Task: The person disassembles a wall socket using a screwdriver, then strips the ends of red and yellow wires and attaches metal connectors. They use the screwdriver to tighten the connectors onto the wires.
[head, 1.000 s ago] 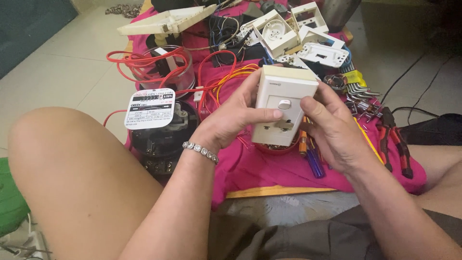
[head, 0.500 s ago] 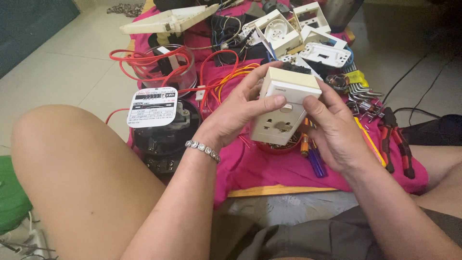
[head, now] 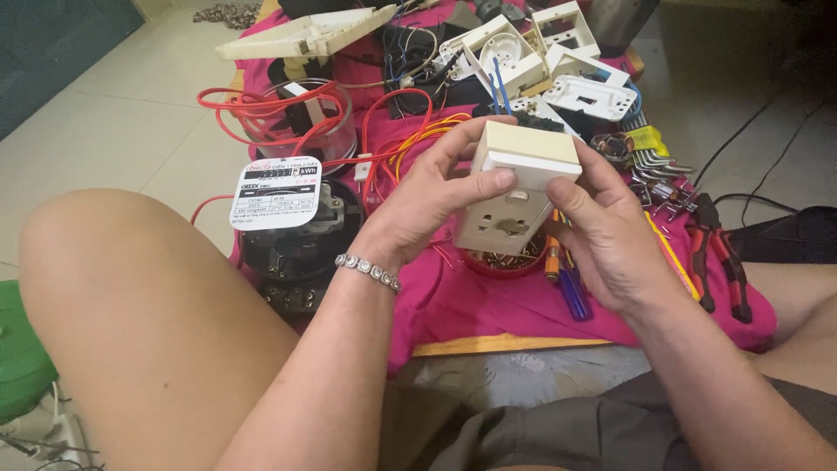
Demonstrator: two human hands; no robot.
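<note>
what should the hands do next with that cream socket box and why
Probably tilt the cream socket box face-up again: both the left hand and right hand grip it, yet its top edge faces the camera, foreshortening the socket face.

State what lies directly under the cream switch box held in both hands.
Under the cream switch box sits a red dish of small screws on the pink cloth. The box and the left hand cover most of the dish.

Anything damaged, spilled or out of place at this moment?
Nothing is spilled. Both hands, left hand and right hand, hold a cream switch box tilted. Opened white housings and loose red wires lie jumbled on the pink cloth.
</note>
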